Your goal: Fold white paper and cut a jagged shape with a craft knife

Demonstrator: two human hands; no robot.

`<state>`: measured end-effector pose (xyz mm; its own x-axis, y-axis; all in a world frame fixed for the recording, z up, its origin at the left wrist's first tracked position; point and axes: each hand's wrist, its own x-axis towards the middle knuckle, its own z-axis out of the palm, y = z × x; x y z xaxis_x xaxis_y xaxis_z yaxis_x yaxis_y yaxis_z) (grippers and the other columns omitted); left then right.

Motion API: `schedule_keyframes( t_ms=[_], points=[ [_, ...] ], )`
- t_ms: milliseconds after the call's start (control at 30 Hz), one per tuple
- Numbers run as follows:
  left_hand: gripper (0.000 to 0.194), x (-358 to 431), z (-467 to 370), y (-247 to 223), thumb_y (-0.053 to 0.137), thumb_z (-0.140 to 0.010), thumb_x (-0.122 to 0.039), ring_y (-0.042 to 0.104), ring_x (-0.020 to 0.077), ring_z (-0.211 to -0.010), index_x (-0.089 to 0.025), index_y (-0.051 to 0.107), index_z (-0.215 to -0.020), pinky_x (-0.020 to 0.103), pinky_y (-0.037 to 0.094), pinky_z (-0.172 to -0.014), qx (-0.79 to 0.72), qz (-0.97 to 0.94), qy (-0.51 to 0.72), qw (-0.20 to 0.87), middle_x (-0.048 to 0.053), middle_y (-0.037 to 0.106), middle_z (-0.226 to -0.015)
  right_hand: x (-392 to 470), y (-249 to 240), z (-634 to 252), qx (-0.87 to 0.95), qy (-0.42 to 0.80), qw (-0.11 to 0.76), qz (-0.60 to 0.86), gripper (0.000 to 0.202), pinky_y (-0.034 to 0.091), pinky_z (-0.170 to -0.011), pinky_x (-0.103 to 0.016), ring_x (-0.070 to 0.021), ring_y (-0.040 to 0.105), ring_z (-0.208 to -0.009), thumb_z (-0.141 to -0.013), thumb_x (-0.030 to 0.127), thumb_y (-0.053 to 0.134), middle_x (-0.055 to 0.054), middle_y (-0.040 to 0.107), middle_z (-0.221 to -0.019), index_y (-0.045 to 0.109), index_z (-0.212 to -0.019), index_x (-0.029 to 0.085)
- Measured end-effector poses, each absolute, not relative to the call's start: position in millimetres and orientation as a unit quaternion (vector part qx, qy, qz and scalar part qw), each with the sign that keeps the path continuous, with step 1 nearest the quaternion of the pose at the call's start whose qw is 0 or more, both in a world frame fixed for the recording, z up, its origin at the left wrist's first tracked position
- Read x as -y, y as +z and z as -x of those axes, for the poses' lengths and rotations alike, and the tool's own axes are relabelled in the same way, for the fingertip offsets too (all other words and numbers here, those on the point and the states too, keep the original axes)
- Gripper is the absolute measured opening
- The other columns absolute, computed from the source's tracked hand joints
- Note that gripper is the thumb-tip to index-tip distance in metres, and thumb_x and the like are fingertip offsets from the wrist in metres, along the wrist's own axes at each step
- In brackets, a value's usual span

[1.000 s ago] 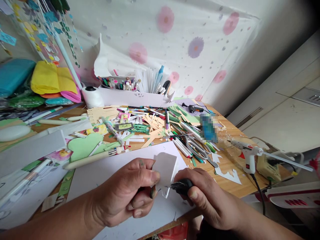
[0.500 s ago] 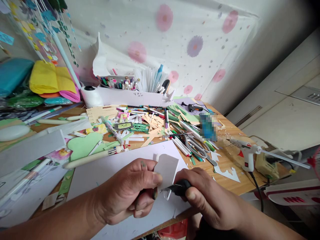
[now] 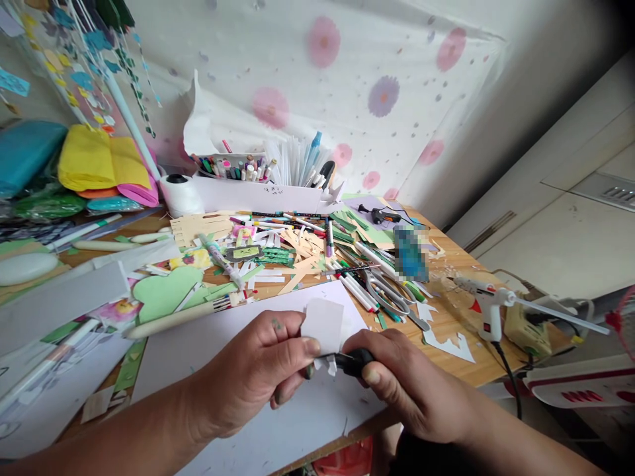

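Between the thumb and fingers of my left hand (image 3: 278, 360) is a small white paper piece (image 3: 322, 324), roughly square and held upright. My right hand (image 3: 411, 383) grips black-handled scissors (image 3: 357, 362), whose dark blades reach left to the lower edge of the paper. A small curled white scrap hangs just below the blades. The right fingers hide most of the handle, and the left thumb covers one corner of the paper. Beneath both hands lies a large white sheet (image 3: 317, 423) on the wooden table.
Markers, paper strips and silver scissors (image 3: 389, 287) clutter the table beyond the sheet. A green paper shape (image 3: 166, 291) and a brush (image 3: 173, 317) lie left. To the right stands a white glue gun (image 3: 489, 307) with a cord. A pen box (image 3: 262, 195) sits behind.
The white paper has turned and now looks shorter and squarer. The scissors have moved slightly left and up, along its lower edge, and both hands have risen a little.
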<state>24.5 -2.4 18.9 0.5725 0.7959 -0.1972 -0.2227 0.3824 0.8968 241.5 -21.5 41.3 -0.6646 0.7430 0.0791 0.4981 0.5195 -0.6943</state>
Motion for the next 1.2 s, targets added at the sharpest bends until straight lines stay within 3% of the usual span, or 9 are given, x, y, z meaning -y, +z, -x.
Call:
schedule_keyframes(
  t_ms=[200, 433, 600, 767, 933, 1033, 1200],
  points=[
    [0.028, -1.8, -22.3, 18.1, 0.059, -0.077, -0.035, 0.029, 0.0052, -0.038, -0.018, 0.046, -0.058, 0.019, 0.027, -0.039, -0.363, -0.477, 0.38, 0.704, -0.007, 0.04, -0.043, 21.3, 39.3, -249.7, 0.806, 0.303, 0.3, 0.412, 0.031, 0.04, -0.059, -0.024, -0.0139, 0.053, -0.065, -0.097, 0.041, 0.03, -0.002, 0.056, -0.075, 0.052, -0.099, 0.018],
    [0.029, 1.1, -26.8, 17.1, 0.056, -0.079, -0.039, 0.033, 0.0065, -0.037, -0.018, 0.047, -0.06, 0.02, 0.025, -0.039, -0.405, -0.48, 0.392, 0.672, -0.006, 0.046, -0.042, 20.3, 36.2, -233.9, 0.797, 0.306, 0.33, 0.404, 0.03, 0.042, -0.066, -0.027, -0.0166, 0.054, -0.075, -0.089, 0.042, 0.05, -0.005, 0.059, -0.087, 0.053, -0.106, 0.018],
    [0.033, 2.9, -30.2, 19.2, 0.057, -0.08, -0.039, 0.04, 0.0083, -0.041, -0.018, 0.049, -0.057, 0.019, 0.031, -0.04, -0.452, -0.556, 0.354, 0.601, -0.003, 0.049, -0.047, 15.9, 23.2, -207.0, 0.64, 0.448, 0.399, 0.481, 0.033, 0.036, -0.05, -0.021, -0.0099, 0.04, -0.056, -0.076, 0.047, 0.065, 0.004, 0.044, -0.061, 0.051, -0.076, 0.018],
    [0.033, 2.1, -29.3, 18.7, 0.058, -0.08, -0.038, 0.041, 0.0081, -0.041, -0.018, 0.05, -0.055, 0.019, 0.032, -0.041, -0.455, -0.566, 0.337, 0.599, -0.002, 0.052, -0.048, 10.0, 23.0, -207.4, 0.575, 0.541, 0.394, 0.47, 0.026, 0.032, -0.043, -0.02, -0.0079, 0.039, -0.048, -0.079, 0.039, 0.06, 0.005, 0.043, -0.055, 0.05, -0.071, 0.017],
    [0.029, 2.8, -29.8, 19.2, 0.059, -0.079, -0.04, 0.036, 0.0067, -0.038, -0.017, 0.052, -0.062, 0.018, 0.027, -0.039, -0.43, -0.478, 0.368, 0.672, -0.004, 0.05, -0.042, 8.7, 36.7, -227.9, 0.677, 0.426, 0.387, 0.459, 0.019, 0.041, -0.058, -0.023, -0.0115, 0.049, -0.064, -0.081, 0.029, 0.06, 0.0, 0.053, -0.073, 0.059, -0.094, 0.015],
    [0.027, 4.1, -30.7, 21.8, 0.061, -0.077, -0.038, 0.032, 0.0058, -0.035, -0.018, 0.052, -0.063, 0.019, 0.027, -0.039, -0.397, -0.412, 0.377, 0.728, -0.007, 0.044, -0.038, 11.9, 40.7, -236.9, 0.74, 0.402, 0.346, 0.413, 0.027, 0.041, -0.062, -0.023, -0.0121, 0.05, -0.069, -0.089, 0.036, 0.052, -0.001, 0.055, -0.079, 0.056, -0.108, 0.016],
    [0.032, 4.6, -30.0, 22.5, 0.062, -0.077, -0.036, 0.029, 0.0048, -0.033, -0.018, 0.049, -0.055, 0.018, 0.023, -0.038, -0.343, -0.371, 0.37, 0.779, -0.007, 0.041, -0.036, 15.4, 41.5, -240.5, 0.779, 0.408, 0.272, 0.39, 0.048, 0.041, -0.062, -0.025, -0.0155, 0.052, -0.074, -0.093, 0.054, 0.034, -0.006, 0.057, -0.085, 0.057, -0.104, 0.013]
  ],
)
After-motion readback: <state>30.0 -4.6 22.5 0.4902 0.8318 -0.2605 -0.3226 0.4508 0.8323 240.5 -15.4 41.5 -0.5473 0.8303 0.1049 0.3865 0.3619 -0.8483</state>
